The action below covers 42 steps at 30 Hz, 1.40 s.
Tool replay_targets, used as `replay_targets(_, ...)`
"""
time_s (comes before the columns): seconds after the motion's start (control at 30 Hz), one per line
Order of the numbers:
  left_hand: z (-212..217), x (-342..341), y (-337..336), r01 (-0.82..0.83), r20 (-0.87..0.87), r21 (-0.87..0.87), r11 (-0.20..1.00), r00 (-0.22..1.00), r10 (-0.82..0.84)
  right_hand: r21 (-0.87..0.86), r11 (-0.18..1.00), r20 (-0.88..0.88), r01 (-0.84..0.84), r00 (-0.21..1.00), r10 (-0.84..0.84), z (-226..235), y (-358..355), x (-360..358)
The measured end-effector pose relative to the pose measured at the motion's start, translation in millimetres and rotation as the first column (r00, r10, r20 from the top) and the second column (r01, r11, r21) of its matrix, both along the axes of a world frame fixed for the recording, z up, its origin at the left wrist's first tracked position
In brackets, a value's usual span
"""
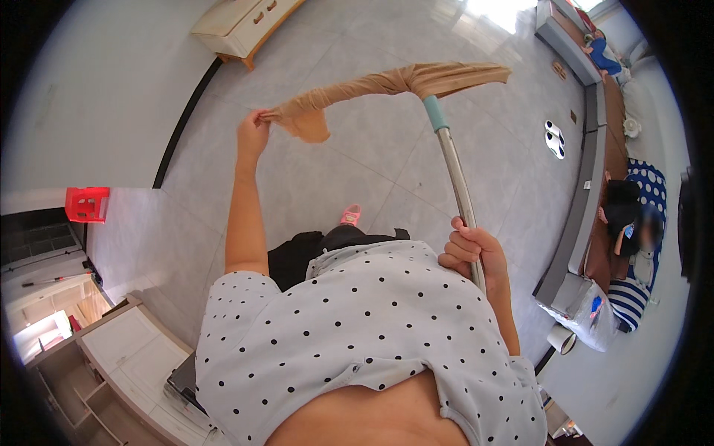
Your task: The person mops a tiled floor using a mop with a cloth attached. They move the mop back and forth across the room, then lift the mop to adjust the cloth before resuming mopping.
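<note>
My right hand (474,250) is wrapped round a metal pole (455,167) with a pale green collar (436,113) near its far end. Over that end hangs a tan stocking-like cloth (372,83), which covers whatever head the pole has. One part of the cloth sticks out to the right of the pole, bunched and tapering. The longer part is stretched leftward to my left hand (253,132), whose fingers pinch its end. A loose flap of the cloth droops just right of those fingers. Cloth and pole are held above the grey tiled floor.
A white cabinet (242,30) on wooden legs stands at the far left. A red plastic stool (88,204) is by the left wall. Along the right runs a long sofa (595,178), with people on it. White slippers (555,140) lie before it. Open shelving (82,372) stands near left.
</note>
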<state>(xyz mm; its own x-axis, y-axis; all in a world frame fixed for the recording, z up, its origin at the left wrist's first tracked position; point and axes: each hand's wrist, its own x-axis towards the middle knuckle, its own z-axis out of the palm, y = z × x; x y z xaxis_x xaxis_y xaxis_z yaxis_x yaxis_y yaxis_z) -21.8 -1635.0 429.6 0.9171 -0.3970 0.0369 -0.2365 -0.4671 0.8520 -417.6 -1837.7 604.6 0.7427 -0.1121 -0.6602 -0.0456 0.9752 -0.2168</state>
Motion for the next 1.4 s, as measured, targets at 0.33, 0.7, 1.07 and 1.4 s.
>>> replay_targets(0.33, 58, -24, -90, 0.296, -0.126, -0.868, 0.400, 0.647, -0.752, 0.171, 0.985, 0.058, 0.017, 0.998, -0.028, -4, -6, -1)
replay_targets(0.7, 52, -56, -49, 0.287, -0.486, -0.515, 0.808, 0.679, -0.550, 0.024, 0.995, 0.135, 0.095, 0.986, -0.098, -6, 18, 6)
replay_targets(1.07, 57, -58, -82, -0.107, -0.573, -0.748, 0.655, 0.603, -0.555, -0.253, 0.954, 0.005, -0.159, 0.986, 0.166, -18, -3, 5)
replay_targets(1.4, 72, -74, -73, -0.186, -0.713, -0.646, 0.740, 0.493, -0.498, -0.751, 0.241, -0.491, -0.615, 0.764, 0.419, -136, -58, -6)
